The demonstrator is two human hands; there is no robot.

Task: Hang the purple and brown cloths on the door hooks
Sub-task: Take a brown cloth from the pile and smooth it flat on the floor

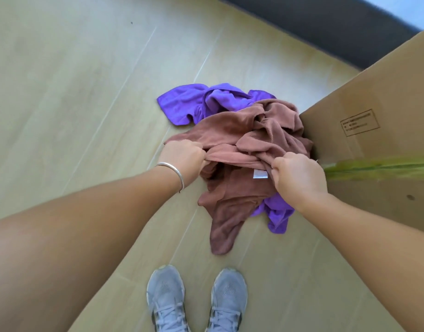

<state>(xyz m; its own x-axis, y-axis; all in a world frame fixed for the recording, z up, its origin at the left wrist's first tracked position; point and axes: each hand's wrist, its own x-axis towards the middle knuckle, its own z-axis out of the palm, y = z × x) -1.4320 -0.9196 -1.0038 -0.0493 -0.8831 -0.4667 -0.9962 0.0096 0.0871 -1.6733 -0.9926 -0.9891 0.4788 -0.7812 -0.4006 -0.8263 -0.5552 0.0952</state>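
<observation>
Grey laced sneakers (196, 300) on pale wood floor (69, 92). Left hand (182, 156) and right hand (299, 173), fingers clamped on crumpled brown terry cloth (239, 140), heaped over purple microfibre cloth (194, 101) beside tall cardboard box (373, 104).

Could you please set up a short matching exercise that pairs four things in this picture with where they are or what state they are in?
Things:
1. brown cloth
2. purple cloth
3. cardboard box
4. grey shoes

States or places:
A. standing at the right, beside the pile
B. gripped by the left hand and the right hand
C. at the bottom edge, on the floor
D. partly under the other cloth

Pairs: 1-B, 2-D, 3-A, 4-C
</observation>
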